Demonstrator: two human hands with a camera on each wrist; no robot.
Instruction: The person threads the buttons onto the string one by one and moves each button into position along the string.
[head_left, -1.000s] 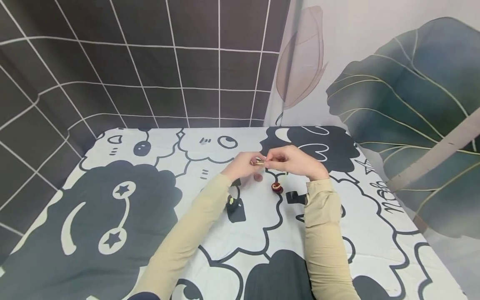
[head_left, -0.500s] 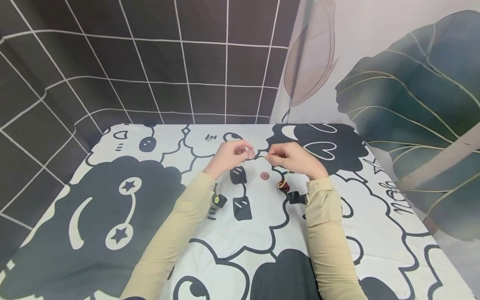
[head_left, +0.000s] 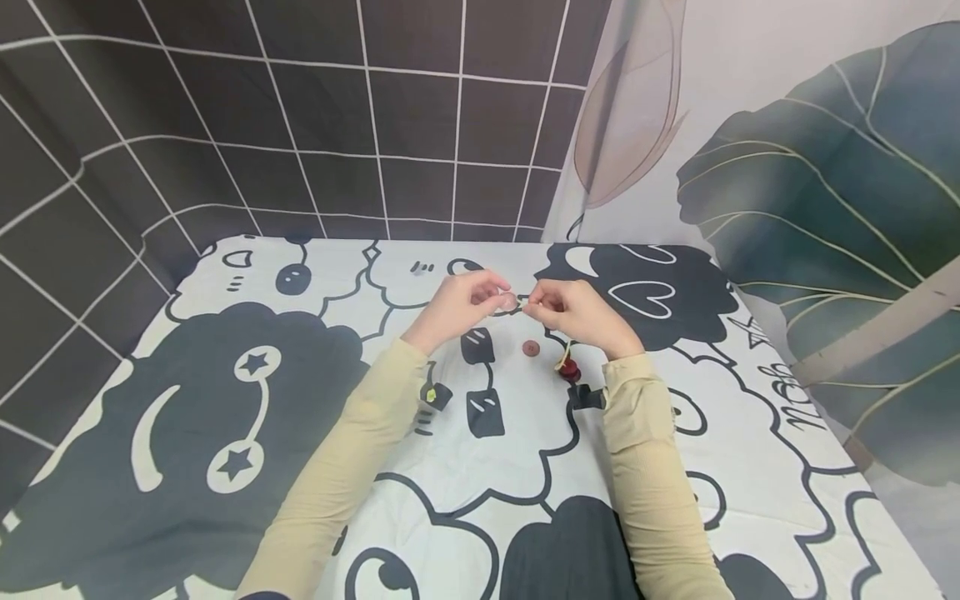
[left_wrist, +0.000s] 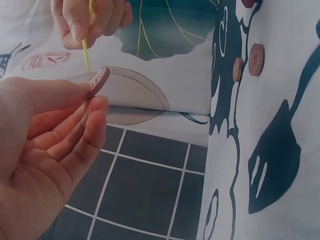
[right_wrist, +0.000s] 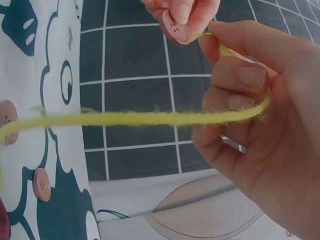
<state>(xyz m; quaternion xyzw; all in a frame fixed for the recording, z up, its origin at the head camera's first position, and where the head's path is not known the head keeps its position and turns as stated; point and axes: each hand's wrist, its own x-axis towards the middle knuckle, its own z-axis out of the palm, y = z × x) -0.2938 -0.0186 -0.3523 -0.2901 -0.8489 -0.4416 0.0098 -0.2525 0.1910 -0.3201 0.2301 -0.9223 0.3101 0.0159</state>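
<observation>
Between thumb and fingertips, my left hand (head_left: 461, 308) pinches a pinkish-brown button (left_wrist: 100, 81) with several small holes. My right hand (head_left: 577, 312) pinches yellow yarn (right_wrist: 125, 118) near its end, facing the left hand. That tip is very close to the held button; I cannot tell whether it touches or enters a hole. The yarn also runs through the curled right fingers and trails toward a dark red spool (head_left: 568, 370) on the cloth below. In the left wrist view, a larger loose button (left_wrist: 256, 59) and a smaller one (left_wrist: 237, 69) lie on the cloth.
A black-and-white cartoon cloth (head_left: 480, 467) covers the surface. A small yellow-green bit (head_left: 431, 395) lies near the left forearm. Behind stands a dark grid-patterned curtain (head_left: 405, 117), with a leaf-printed white one (head_left: 817, 208) at the right.
My hands met over a gold-coloured item one second ago; that item is no longer visible. They parted, the left rising with a button, and have since drawn closer together.
</observation>
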